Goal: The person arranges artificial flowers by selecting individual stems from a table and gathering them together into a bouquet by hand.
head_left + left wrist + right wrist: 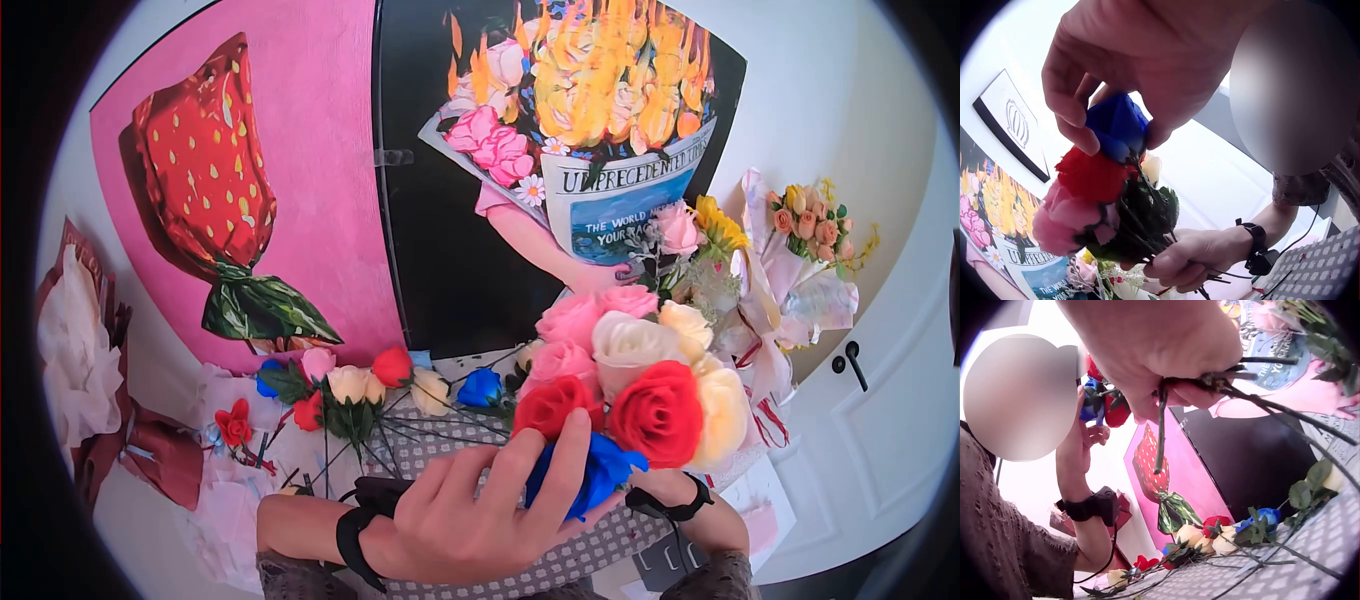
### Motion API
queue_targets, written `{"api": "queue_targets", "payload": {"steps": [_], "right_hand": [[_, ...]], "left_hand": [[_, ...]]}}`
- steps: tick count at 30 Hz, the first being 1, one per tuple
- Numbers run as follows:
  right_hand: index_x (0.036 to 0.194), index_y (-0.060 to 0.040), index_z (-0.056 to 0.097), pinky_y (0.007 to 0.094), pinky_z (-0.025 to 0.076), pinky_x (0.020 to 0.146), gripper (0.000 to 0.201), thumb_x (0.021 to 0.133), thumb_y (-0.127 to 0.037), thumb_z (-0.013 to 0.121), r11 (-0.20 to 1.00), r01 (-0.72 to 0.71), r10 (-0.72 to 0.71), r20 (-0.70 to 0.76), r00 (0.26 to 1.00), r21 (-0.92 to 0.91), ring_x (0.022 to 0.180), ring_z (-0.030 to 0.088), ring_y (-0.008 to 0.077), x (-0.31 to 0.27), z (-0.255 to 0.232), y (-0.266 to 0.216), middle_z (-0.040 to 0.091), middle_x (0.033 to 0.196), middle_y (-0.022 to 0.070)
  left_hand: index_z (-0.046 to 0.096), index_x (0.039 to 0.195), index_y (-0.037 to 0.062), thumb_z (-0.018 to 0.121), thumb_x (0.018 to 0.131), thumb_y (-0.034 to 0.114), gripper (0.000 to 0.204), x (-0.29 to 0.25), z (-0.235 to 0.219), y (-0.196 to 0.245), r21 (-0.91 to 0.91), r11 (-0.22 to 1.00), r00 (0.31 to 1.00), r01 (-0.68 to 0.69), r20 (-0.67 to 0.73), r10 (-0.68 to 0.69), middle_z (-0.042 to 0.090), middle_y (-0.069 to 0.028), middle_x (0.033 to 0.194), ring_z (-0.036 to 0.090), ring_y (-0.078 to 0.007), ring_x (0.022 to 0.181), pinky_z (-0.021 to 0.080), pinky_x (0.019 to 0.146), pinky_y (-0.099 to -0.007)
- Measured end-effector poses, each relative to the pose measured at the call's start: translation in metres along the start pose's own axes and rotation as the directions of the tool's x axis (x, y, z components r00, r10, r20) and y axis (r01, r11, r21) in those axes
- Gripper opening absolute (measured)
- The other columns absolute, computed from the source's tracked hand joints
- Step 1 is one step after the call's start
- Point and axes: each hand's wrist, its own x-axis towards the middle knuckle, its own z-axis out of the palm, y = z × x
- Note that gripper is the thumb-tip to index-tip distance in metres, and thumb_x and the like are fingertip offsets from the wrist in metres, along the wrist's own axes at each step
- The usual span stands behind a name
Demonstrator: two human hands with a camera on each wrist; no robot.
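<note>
My left hand (pixel 480 510) has its fingers and thumb around the head of a blue rose (pixel 1116 125), at the near side of a bunch. Lower down, my right hand (pixel 1188 256) grips the gathered stems; their dark cut ends (pixel 1272 403) stick out past the fist in the right wrist view. Packed round the blue bloom are a red rose (pixel 655 413), a white rose (pixel 633 350), a pink rose (pixel 560 372) and a cream rose (pixel 722 415), among several blooms. The flower heads hide my right hand in the head view, where only its wrist shows.
Loose roses, among them a blue one (pixel 480 387) and a red one (pixel 392 367), lie along the back of the grey patterned cloth (pixel 430 440). Wrapped bouquets (pixel 800 290) stand at the right. Wrapping paper (pixel 75 350) is at the left, paintings (pixel 300 200) behind.
</note>
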Motion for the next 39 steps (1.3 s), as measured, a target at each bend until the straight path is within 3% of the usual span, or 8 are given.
{"api": "queue_targets", "payload": {"steps": [18, 20, 22, 26, 31, 33, 37, 39], "right_hand": [[0.118, -0.0024, 0.054, 0.0343, 0.041, 0.099, 0.035, 0.086, -0.011, 0.067, 0.99, 0.006, -0.018, -0.078, 0.997, -0.143, 0.112, 0.054, 0.0218, 0.038, 0.017, 0.0, 0.058, 0.12, 0.007], [0.111, -0.002, 0.055, 0.0336, 0.049, 0.088, 0.026, 0.089, -0.011, 0.063, 0.977, -0.029, -0.003, -0.151, 0.989, -0.212, 0.096, 0.062, 0.0212, 0.041, 0.027, -0.017, 0.062, 0.104, 0.0082], [0.095, -0.0004, 0.051, 0.0309, 0.052, 0.053, 0.023, 0.097, -0.022, 0.056, 0.97, -0.122, 0.149, -0.12, 0.982, 0.209, 0.045, 0.056, 0.0172, 0.046, 0.035, -0.036, 0.051, 0.059, 0.0059], [0.088, -0.0012, 0.051, 0.0287, 0.051, 0.046, 0.026, 0.094, -0.024, 0.061, 0.945, -0.227, 0.28, -0.227, 0.933, 0.235, 0.037, 0.048, 0.0142, 0.054, 0.029, -0.05, 0.048, 0.052, 0.0039], [0.08, -0.0049, 0.05, 0.0265, 0.034, 0.033, 0.023, 0.087, -0.016, 0.069, 0.896, -0.277, 0.364, -0.218, 0.905, 0.348, 0.031, 0.042, 0.0124, 0.062, 0.031, -0.065, 0.043, 0.045, 0.001], [0.079, -0.0054, 0.05, 0.0265, 0.033, 0.033, 0.022, 0.087, -0.015, 0.069, 0.887, -0.248, 0.349, -0.213, 0.913, 0.39, 0.03, 0.04, 0.0125, 0.061, 0.035, -0.06, 0.043, 0.045, 0.0005], [0.072, -0.0099, 0.048, 0.0261, 0.027, 0.033, 0.026, 0.089, -0.017, 0.065, 0.854, -0.182, 0.32, -0.216, 0.923, 0.488, 0.029, 0.035, 0.012, 0.061, 0.04, -0.052, 0.04, 0.043, -0.0006], [0.067, -0.0132, 0.043, 0.0264, 0.025, 0.033, 0.033, 0.093, -0.025, 0.061, 0.805, -0.202, 0.348, -0.168, 0.922, 0.557, 0.029, 0.033, 0.0109, 0.062, 0.038, -0.06, 0.036, 0.04, -0.0014]], "left_hand": [[0.067, 0.111, 0.0091, 0.071, 0.075, 0.01, 0.036, -0.03, -0.014, -0.011, -0.458, 0.872, 0.985, -0.173, -0.078, 0.155, 0.063, -0.01, 0.099, 0.061, -0.0194, 0.067, 0.05, 0.057, -0.029], [0.066, 0.114, 0.0098, 0.066, 0.08, 0.004, 0.034, -0.034, -0.02, -0.013, -0.548, 0.833, 0.997, -0.074, -0.056, 0.051, 0.065, -0.0094, 0.1, 0.063, -0.0209, 0.066, 0.05, 0.056, -0.0308], [0.068, 0.108, 0.006, 0.082, 0.065, 0.017, 0.046, -0.054, -0.026, -0.026, -0.578, 0.816, 0.971, 0.015, 0.205, 0.127, 0.061, -0.0121, 0.096, 0.06, -0.0195, 0.07, 0.05, 0.058, -0.0282], [0.062, 0.114, 0.0052, 0.086, 0.06, 0.013, 0.059, -0.071, -0.042, -0.035, -0.478, 0.862, 0.953, 0.171, 0.303, -0.021, 0.059, -0.0129, 0.099, 0.061, -0.0225, 0.079, 0.051, 0.063, -0.0297], [0.06, 0.118, 0.0075, 0.084, 0.063, 0.01, 0.059, -0.089, -0.044, -0.036, -0.511, 0.776, 0.865, 0.37, 0.495, -0.086, 0.057, -0.012, 0.104, 0.06, -0.0233, 0.089, 0.052, 0.071, -0.0305], [0.059, 0.118, 0.0105, 0.081, 0.067, 0.009, 0.056, -0.08, -0.045, -0.031, -0.477, 0.654, 0.645, 0.586, 0.764, -0.021, 0.055, -0.0111, 0.108, 0.059, -0.0245, 0.093, 0.052, 0.075, -0.03], [0.055, 0.119, 0.0115, 0.076, 0.077, 0.017, 0.047, -0.096, -0.021, -0.036, -0.499, 0.602, 0.584, 0.624, 0.809, 0.065, 0.045, -0.0132, 0.126, 0.061, -0.0286, 0.095, 0.053, 0.075, -0.0316], [0.055, 0.116, 0.0094, 0.075, 0.077, 0.016, 0.045, -0.097, -0.013, -0.041, -0.414, 0.485, 0.4, 0.77, 0.906, 0.138, 0.055, -0.0115, 0.115, 0.063, -0.0275, 0.095, 0.053, 0.077, -0.0323]]}}
